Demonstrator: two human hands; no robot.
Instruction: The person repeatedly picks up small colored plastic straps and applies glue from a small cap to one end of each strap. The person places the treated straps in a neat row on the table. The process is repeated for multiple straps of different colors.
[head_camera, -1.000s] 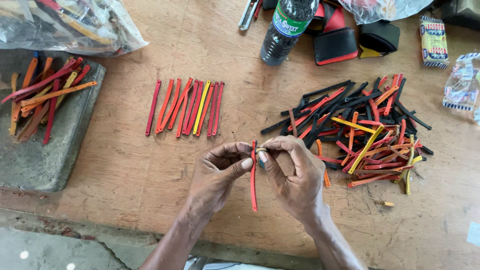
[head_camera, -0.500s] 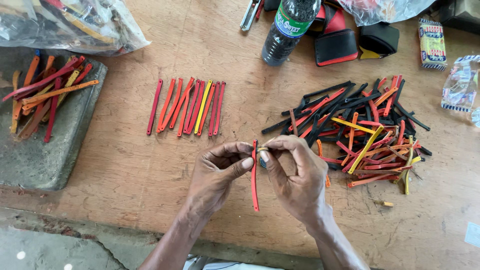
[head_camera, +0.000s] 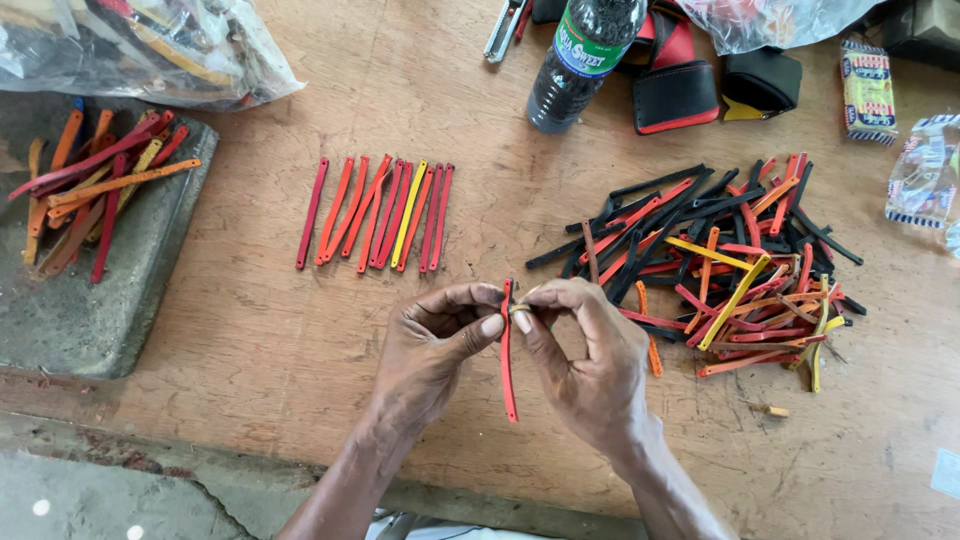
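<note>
Progress, judged: ten strips (head_camera: 378, 213) lie sorted in a row at upper centre of the counter (head_camera: 250, 340); a large mixed pile (head_camera: 720, 265) at right remains. Both hands meet at centre frame, left hand (head_camera: 432, 350) and right hand (head_camera: 585, 362) pinching the top of one red strip (head_camera: 507, 350), hanging upright

You are working with bare hands, left hand (head_camera: 430, 355) and right hand (head_camera: 585, 365), forearms uncovered, wearing no gloves, rings or sleeves.

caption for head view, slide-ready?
Both hands, left hand and right hand, pinch a thin red plastic strip above a worn wooden table.
</note>
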